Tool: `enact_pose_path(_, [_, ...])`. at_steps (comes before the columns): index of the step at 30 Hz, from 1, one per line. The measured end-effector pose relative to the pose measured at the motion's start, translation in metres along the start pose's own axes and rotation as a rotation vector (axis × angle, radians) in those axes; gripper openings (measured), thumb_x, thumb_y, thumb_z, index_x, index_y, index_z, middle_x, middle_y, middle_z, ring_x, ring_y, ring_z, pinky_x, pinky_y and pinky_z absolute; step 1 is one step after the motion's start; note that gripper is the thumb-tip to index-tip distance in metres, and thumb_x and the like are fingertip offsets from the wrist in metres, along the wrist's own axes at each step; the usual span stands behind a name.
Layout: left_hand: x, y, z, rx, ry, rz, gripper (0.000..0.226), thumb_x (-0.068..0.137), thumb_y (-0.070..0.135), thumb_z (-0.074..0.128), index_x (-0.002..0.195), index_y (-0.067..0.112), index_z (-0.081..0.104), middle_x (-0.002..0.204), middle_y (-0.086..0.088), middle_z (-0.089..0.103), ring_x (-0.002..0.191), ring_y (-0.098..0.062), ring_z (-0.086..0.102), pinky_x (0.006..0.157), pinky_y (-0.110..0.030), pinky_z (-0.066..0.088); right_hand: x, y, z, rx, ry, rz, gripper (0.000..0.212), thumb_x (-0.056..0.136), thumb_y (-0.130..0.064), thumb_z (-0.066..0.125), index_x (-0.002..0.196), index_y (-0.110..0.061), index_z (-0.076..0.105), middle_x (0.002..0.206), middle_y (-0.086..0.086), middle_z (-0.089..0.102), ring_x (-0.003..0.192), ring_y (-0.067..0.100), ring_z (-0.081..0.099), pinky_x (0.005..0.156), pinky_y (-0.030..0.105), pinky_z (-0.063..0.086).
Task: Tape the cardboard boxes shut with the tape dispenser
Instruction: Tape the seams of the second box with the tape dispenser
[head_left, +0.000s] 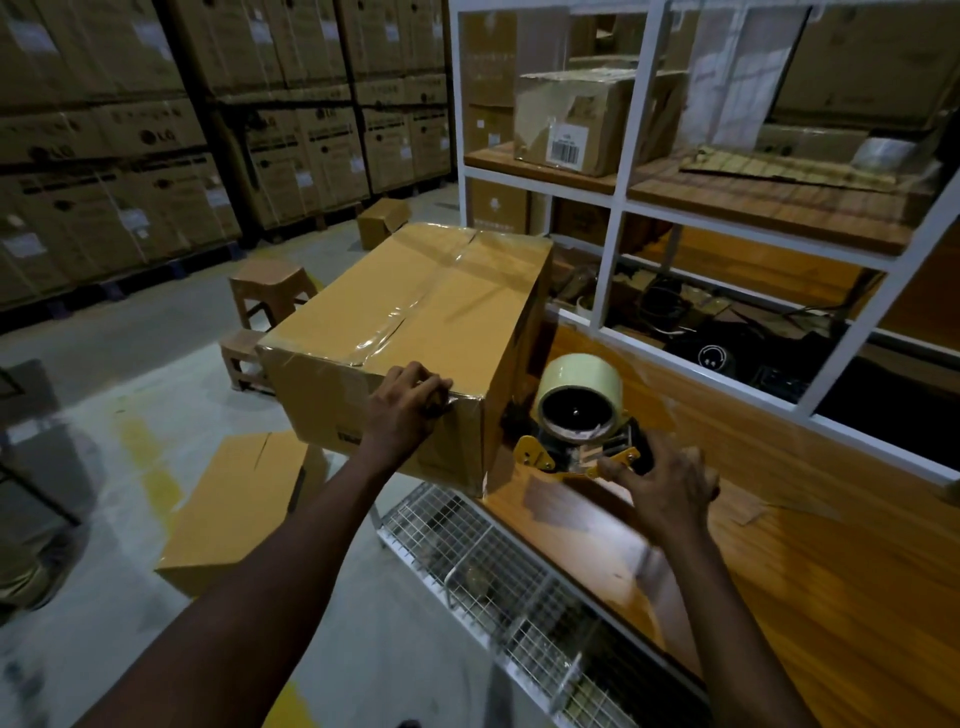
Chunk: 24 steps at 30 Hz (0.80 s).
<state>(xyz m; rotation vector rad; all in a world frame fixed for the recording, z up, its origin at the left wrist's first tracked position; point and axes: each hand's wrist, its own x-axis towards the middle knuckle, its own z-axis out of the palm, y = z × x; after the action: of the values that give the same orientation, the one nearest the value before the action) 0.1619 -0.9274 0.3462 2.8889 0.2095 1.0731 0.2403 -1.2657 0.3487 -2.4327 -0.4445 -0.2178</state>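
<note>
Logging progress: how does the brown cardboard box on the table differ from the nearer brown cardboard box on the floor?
The table box has clear tape on top; the floor box shows none. The left hand grips the table box; the floor box is untouched. Both are brown cardboard.

one tape dispenser (576, 415); two hands (405, 410) (670, 488); two stools (270, 291) (241, 358); one taped box (415, 332); two floor boxes (234, 504) (382, 221)

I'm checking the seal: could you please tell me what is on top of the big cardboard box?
Clear tape runs along the top seam of the box, and the left hand grips its near edge. Closed flaps hide the inside.
</note>
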Motion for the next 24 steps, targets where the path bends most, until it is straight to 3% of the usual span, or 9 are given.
enact_pose_path(5, [0.001, 0.003, -0.005, 0.026, -0.025, 0.016, 0.036, 0.076, 0.023, 0.084, 0.108, 0.017, 0.07, 0.1, -0.007, 0.064, 0.082, -0.023, 0.056, 0.057, -0.027, 0.04, 0.008, -0.007, 0.025, -0.005, -0.032, -0.02, 0.057, 0.073, -0.073, 0.052, 0.108, -0.029, 0.056, 0.111, -0.001, 0.062, 0.106, 0.029, 0.04, 0.079, 0.04, 0.023])
enact_pose_path(9, [0.002, 0.005, -0.005, 0.041, -0.021, 0.045, 0.036, 0.073, 0.019, 0.085, 0.105, 0.016, 0.069, 0.097, -0.006, 0.065, 0.078, -0.023, 0.057, 0.058, -0.027, 0.037, 0.013, -0.02, 0.032, -0.012, -0.004, -0.029, 0.046, 0.078, -0.058, 0.068, 0.109, -0.025, 0.059, 0.112, 0.003, 0.064, 0.108, 0.029, 0.041, 0.085, 0.042, 0.025])
enact_pose_path(14, [0.003, 0.007, -0.004, 0.03, 0.018, 0.064, 0.032, 0.073, 0.017, 0.085, 0.1, 0.015, 0.069, 0.093, -0.005, 0.065, 0.075, -0.022, 0.056, 0.056, -0.025, 0.034, 0.016, -0.023, 0.04, -0.068, -0.044, -0.041, 0.057, 0.074, -0.071, 0.053, 0.108, -0.026, 0.057, 0.112, 0.001, 0.063, 0.104, 0.027, 0.041, 0.082, 0.042, 0.025])
enact_pose_path(16, [0.004, 0.008, -0.003, 0.023, 0.036, 0.074, 0.031, 0.073, 0.016, 0.085, 0.099, 0.015, 0.068, 0.091, -0.005, 0.064, 0.074, -0.022, 0.055, 0.056, -0.024, 0.031, 0.015, -0.028, 0.045, -0.061, -0.047, -0.042, 0.054, 0.076, -0.07, 0.056, 0.107, -0.026, 0.057, 0.113, 0.0, 0.062, 0.104, 0.027, 0.04, 0.083, 0.042, 0.024])
enact_pose_path(24, [0.004, 0.006, 0.004, -0.004, 0.048, 0.068, 0.022, 0.078, 0.016, 0.08, 0.098, 0.013, 0.07, 0.09, -0.006, 0.065, 0.074, -0.022, 0.055, 0.052, -0.025, 0.039, 0.017, -0.042, 0.051, -0.09, -0.015, -0.009, 0.048, 0.077, -0.063, 0.066, 0.104, -0.024, 0.056, 0.109, 0.0, 0.061, 0.107, 0.028, 0.039, 0.085, 0.042, 0.022])
